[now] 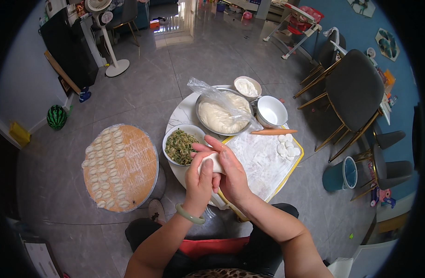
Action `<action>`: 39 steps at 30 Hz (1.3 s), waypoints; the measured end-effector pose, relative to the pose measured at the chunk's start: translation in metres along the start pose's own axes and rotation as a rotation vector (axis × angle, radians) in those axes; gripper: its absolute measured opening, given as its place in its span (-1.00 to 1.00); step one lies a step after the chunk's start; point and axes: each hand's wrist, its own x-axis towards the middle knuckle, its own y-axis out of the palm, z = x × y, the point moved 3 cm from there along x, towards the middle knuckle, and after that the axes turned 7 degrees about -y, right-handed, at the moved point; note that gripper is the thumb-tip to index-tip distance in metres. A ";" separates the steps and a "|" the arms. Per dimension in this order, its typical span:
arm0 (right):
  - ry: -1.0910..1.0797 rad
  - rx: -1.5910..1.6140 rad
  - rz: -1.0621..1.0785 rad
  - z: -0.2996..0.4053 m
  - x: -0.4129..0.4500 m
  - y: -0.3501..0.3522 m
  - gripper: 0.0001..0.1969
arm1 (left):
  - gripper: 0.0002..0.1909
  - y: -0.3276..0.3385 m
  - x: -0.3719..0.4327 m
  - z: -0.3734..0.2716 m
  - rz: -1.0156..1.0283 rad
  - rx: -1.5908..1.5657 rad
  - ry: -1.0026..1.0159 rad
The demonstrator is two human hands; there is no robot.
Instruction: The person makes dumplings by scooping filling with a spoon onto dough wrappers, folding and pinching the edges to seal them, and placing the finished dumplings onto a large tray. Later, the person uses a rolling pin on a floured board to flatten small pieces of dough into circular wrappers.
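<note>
Both hands meet above the front of a round table around a white dough dumpling (216, 163). My left hand (198, 177), with a pale green bangle at its wrist, grips it with the thumb on top. My right hand (233, 173) cups its other side. Behind the hands, a white bowl (167, 156) holds green-flecked filling (179, 146). On the right, a floured board (257, 163) with a yellow rim carries small dough discs (287, 146) and a wooden rolling pin (274, 132) along its back edge. Rows of shaped dumplings (103, 166) lie on a round wooden board (139, 166) at left.
A metal bowl (198, 120) of dough (221, 114), partly under a plastic bag (212, 93), stands at the table's back. Near it are a bowl of flour (246, 87) and an empty white bowl (272, 111). A teal bin (339, 175) and grey chairs (355, 83) stand right.
</note>
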 end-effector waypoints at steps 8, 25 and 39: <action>-0.007 -0.146 -0.019 -0.009 0.002 -0.003 -0.48 | -0.66 -0.001 -0.001 0.009 -0.039 -0.271 -0.173; 0.316 -0.169 -0.108 -0.025 0.009 -0.024 -0.60 | -0.58 -0.022 0.004 0.030 0.008 -0.309 -0.488; 0.058 -0.004 -0.266 -0.049 -0.014 0.005 -0.70 | -0.67 -0.018 -0.015 0.019 -0.288 0.044 -0.141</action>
